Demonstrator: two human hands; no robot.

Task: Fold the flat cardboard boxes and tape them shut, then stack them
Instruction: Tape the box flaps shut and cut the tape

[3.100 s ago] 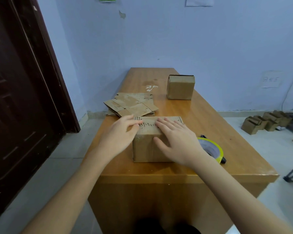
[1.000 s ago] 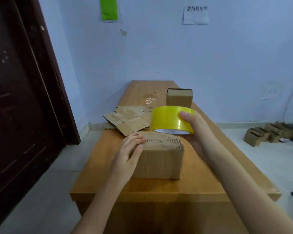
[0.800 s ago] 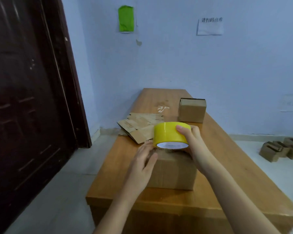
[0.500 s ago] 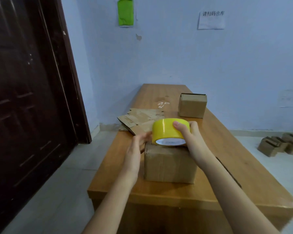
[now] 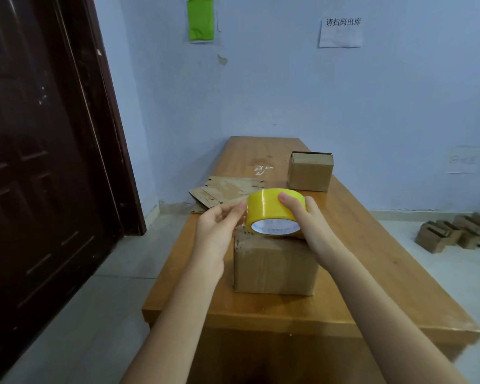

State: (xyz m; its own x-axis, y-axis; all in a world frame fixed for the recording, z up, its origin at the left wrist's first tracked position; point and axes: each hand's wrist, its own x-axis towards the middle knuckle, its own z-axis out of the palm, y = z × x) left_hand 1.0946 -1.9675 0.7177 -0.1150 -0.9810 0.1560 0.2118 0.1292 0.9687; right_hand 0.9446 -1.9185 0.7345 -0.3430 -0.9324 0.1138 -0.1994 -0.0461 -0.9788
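A folded cardboard box (image 5: 275, 267) stands near the front of the wooden table (image 5: 372, 253). Just above its top my right hand (image 5: 305, 217) grips a yellow tape roll (image 5: 269, 212). My left hand (image 5: 219, 231) is at the roll's left side, its fingertips pinching the clear tape end (image 5: 243, 220) above the box's left edge. A stack of flat cardboard blanks (image 5: 222, 192) lies behind on the left. Another folded box (image 5: 310, 171) stands further back on the right.
A dark door (image 5: 39, 162) stands at the left, close to the table. Several small cardboard pieces (image 5: 455, 231) lie on the floor at the right. A scrap of clear tape (image 5: 262, 169) lies on the table's far part. The blue wall is behind.
My right hand picked up the tape roll and brought it over the box. My left hand left the box top and now pinches the tape end at the roll.
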